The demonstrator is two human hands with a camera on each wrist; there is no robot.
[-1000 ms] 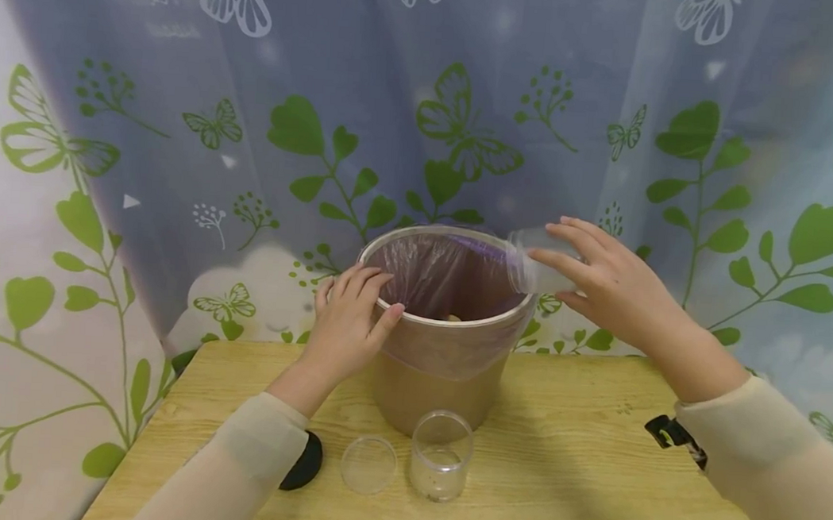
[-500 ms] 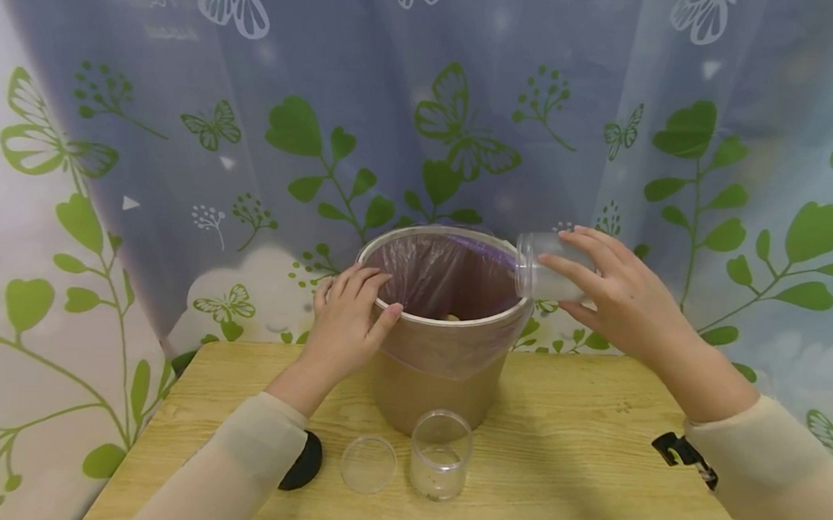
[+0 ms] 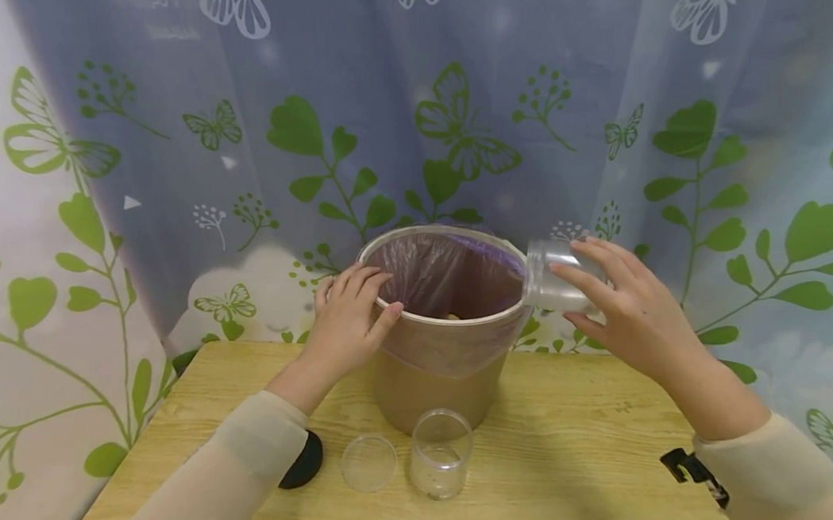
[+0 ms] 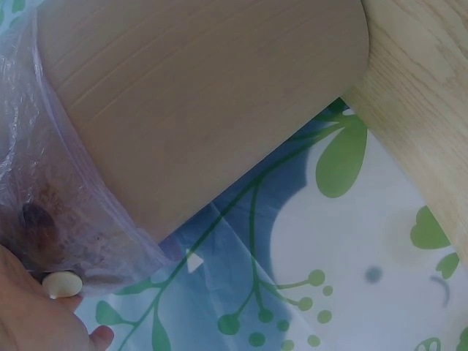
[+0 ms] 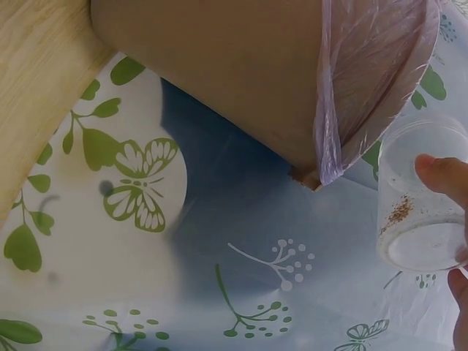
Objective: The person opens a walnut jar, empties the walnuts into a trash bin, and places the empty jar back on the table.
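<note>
Cream long sleeves (image 3: 247, 460) on both arms; black strap (image 3: 693, 470) at right wrist; bare hands.

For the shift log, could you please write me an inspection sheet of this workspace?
Surface: wooden table, bare grain to the right.
Job's things: lined bin stands upright; clear jar is tipped sideways beside its rim, brown specks inside.
Clutter: second clear jar upright in front of the bin, clear lid flat beside it, black round object partly hidden by the sleeve.
Grips: left hand holds the bin rim; right hand holds the tipped jar.
Cables: nothing seen.
Surroundings: curtain printed with leaves and butterflies.
</note>
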